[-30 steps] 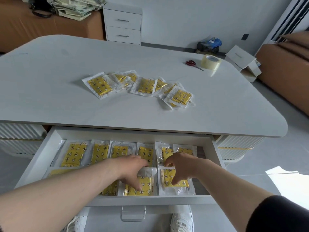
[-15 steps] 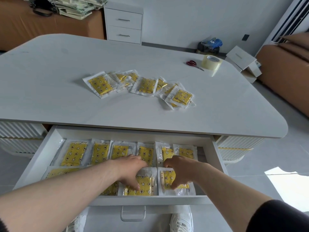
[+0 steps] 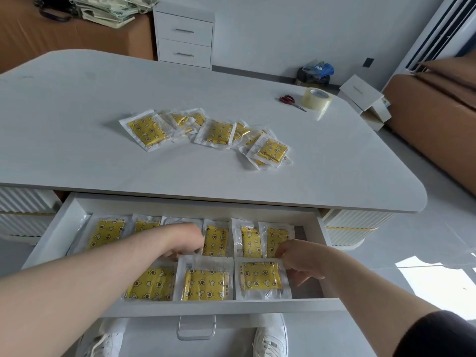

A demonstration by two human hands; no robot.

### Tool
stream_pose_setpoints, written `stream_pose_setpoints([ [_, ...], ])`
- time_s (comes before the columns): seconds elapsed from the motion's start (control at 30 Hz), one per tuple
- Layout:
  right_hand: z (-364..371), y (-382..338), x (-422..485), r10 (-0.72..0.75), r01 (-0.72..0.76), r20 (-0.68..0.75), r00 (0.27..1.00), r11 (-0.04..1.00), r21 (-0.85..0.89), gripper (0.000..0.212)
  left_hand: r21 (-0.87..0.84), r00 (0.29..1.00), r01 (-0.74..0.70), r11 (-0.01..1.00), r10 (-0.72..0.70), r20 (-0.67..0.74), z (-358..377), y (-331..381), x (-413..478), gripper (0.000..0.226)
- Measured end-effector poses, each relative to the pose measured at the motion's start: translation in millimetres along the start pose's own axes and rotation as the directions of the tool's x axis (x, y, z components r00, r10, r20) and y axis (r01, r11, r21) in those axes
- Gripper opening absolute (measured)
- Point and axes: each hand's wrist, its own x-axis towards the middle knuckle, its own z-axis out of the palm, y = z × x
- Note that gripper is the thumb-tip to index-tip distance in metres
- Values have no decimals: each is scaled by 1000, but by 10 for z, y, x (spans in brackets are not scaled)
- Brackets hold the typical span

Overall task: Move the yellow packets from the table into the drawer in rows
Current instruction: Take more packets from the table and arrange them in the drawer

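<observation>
In the drawer (image 3: 221, 306), the right hand (image 3: 301, 261) pinches the front-right packet (image 3: 260, 278) by its edge. The left hand (image 3: 185, 243) curls onto the middle packet (image 3: 206, 282); whether it grips I cannot tell.

We see red-handled scissors (image 3: 289, 101) lying just beside a roll of clear tape (image 3: 318, 98) at the far right of the tabletop (image 3: 77, 124). Beyond it, a white two-drawer cabinet (image 3: 185, 38) stands against the wall, with a heap of printed papers (image 3: 108, 9) on a brown surface (image 3: 38, 39) to its left. On the floor by the wall lie a dark and blue bag (image 3: 315, 73) and open white boxes (image 3: 360, 95), next to large brown cardboard (image 3: 432, 119). Two white laced shoes (image 3: 270, 338) show at the bottom.
</observation>
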Motion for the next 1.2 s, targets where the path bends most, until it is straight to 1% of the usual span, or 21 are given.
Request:
stream_pose_setpoints([
  [0.07, 12, -2, 16, 21, -21, 9, 1000, 998, 58, 36, -41, 1000, 17, 999, -16, 12, -12, -26, 17, 37],
  [0.13, 8, -17, 66, 41, -42, 7, 999, 998, 44, 36, -17, 1000, 18, 1000, -17, 14, 0, -33, 26, 35],
  [0.17, 7, -33, 78, 26, -26, 4, 1000, 1000, -15, 36, -4, 1000, -6, 1000, 6, 5, 10, -39, 54, 35],
  [0.2, -7, -59, 81, -23, 21, -11, 1000, 987, -159, 35, 51, 999, -45, 998, 45, -5, 9, -27, 37, 36],
  [0.23, -14, -100, 73, -92, 73, -43, 995, 944, -322, 36, 115, 994, -103, 988, 106, -22, 13, -10, 29, 38],
  [0.27, 4, -139, 64, -202, 144, -73, 977, 869, -474, 40, 177, 984, -168, 970, 175, -28, 26, 8, 2, 42],
  [0.3, 45, -167, 67, -308, 210, -90, 947, 806, -553, 47, 223, 966, -247, 943, 258, -19, 56, 15, -31, 50],
  [0.37, 160, -209, 91, -434, 333, -45, 900, 749, -573, 71, 371, 929, -359, 857, 366, 55, 140, 20, -113, 84],
  [0.4, 229, -237, 98, -463, 379, 13, 886, 708, -596, 83, 477, 917, -382, 792, 388, 90, 188, 17, -153, 96],
  [0.47, 341, -266, 160, -472, 393, 85, 878, 606, -692, 99, 620, 902, -394, 678, 414, 121, 279, -41, -149, 107],
  [0.53, 383, -276, 193, -465, 380, 109, 878, 540, -751, 105, 659, 894, -401, 636, 430, 130, 316, -89, -125, 109],
  [0.6, 389, -267, 194, -461, 374, 121, 879, 509, -775, 107, 658, 893, -400, 638, 434, 121, 305, -114, -109, 110],
  [0.9, 415, -235, 170, -495, 400, 120, 861, 512, -760, 104, 692, 896, -390, 607, 425, 132, 306, -130, -78, 108],
  [1.03, 399, -210, 184, -497, 398, 110, 861, 525, -752, 104, 663, 900, -381, 644, 424, 106, 302, -150, -47, 109],
  [1.13, 331, -249, 141, -514, 399, 57, 856, 586, -705, 94, 653, 906, -366, 663, 413, 89, 257, -153, -51, 108],
  [1.2, 266, -315, 73, -521, 390, -12, 853, 654, -648, 79, 632, 914, -349, 692, 401, 66, 207, -109, -93, 98],
])
